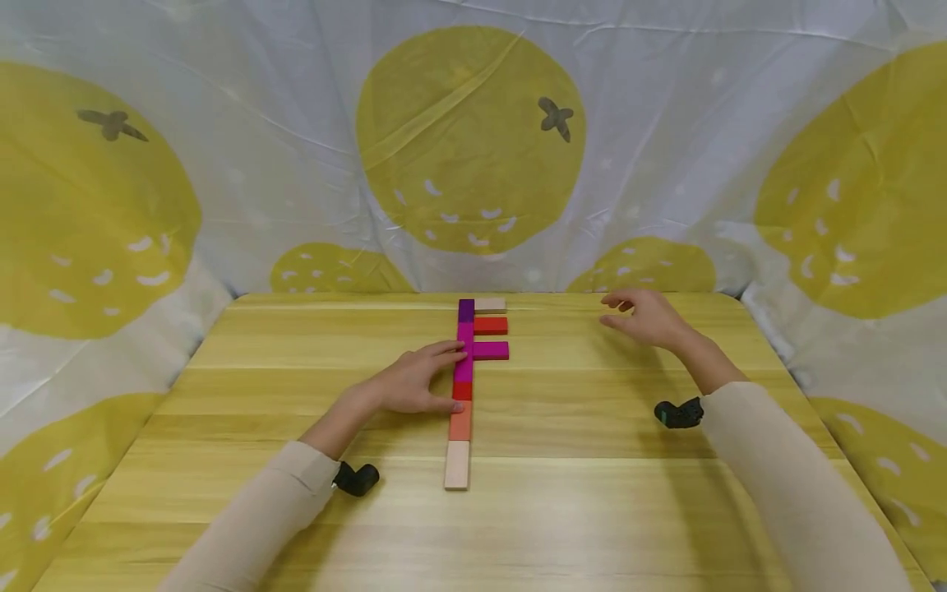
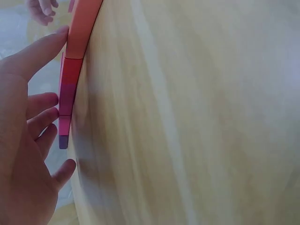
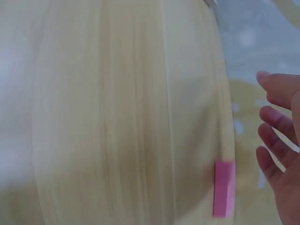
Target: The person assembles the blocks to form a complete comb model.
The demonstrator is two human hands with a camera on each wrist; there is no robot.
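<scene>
A straight column of flat coloured blocks lies on the table, running from a purple block (image 1: 466, 310) at the far end through magenta and red to an orange block (image 1: 460, 427) and a pale peach block (image 1: 457, 466) nearest me. My left hand (image 1: 414, 382) rests along its left side, thumb at the orange block and extended fingertips at the magenta part (image 1: 464, 368). Sticking out to the right near the far end are a beige block (image 1: 490, 305), a red block (image 1: 491, 326) and a magenta block (image 1: 491, 351). Away to the right, my right hand (image 1: 647, 319) hovers with loosely bent fingers, holding nothing.
The wooden table (image 1: 592, 501) ends at the back against a hanging white cloth (image 1: 296, 164) with big yellow fruit prints. A black wrist camera (image 1: 358, 479) sits at the left cuff, another black camera (image 1: 678, 413) at the right.
</scene>
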